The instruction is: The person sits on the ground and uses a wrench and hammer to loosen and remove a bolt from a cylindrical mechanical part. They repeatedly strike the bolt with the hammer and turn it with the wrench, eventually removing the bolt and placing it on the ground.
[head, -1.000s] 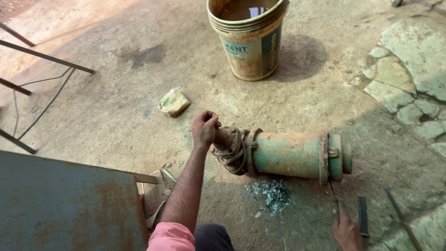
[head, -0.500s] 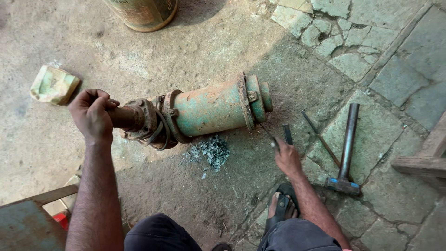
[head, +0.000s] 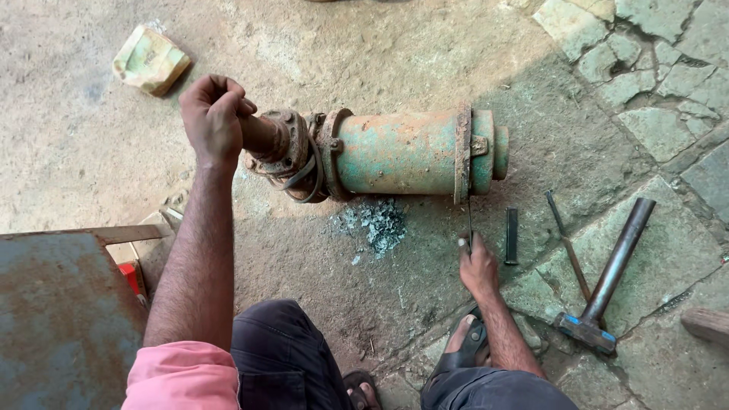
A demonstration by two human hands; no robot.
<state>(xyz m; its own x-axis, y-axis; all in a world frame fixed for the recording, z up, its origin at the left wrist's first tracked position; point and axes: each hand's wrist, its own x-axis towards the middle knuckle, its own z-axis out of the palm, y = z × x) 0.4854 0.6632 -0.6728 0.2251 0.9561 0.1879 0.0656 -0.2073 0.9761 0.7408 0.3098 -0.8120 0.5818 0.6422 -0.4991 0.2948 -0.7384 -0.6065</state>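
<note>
A rusty green cylindrical pump body [head: 402, 152] lies on its side on the concrete ground. My left hand [head: 213, 118] is closed around the shaft end that sticks out of its left side, next to loose rubber rings and a flange [head: 300, 163]. My right hand [head: 478, 262] rests on the ground below the pump's right flange and grips a thin metal blade [head: 470, 224] that points up at the flange seam. A small pile of grey metal scrapings [head: 376, 224] lies under the pump.
A short dark flat bar [head: 512, 235], a thin rod [head: 568, 243] and a hammer [head: 607, 277] lie right of my right hand. A yellowish block [head: 150, 59] sits at upper left. A rusty blue metal table [head: 61, 319] stands at lower left.
The view has swung from the bucket down onto the pump. My right hand moved up from the ground and took the thin blade at the flange. The left hand kept its grip.
</note>
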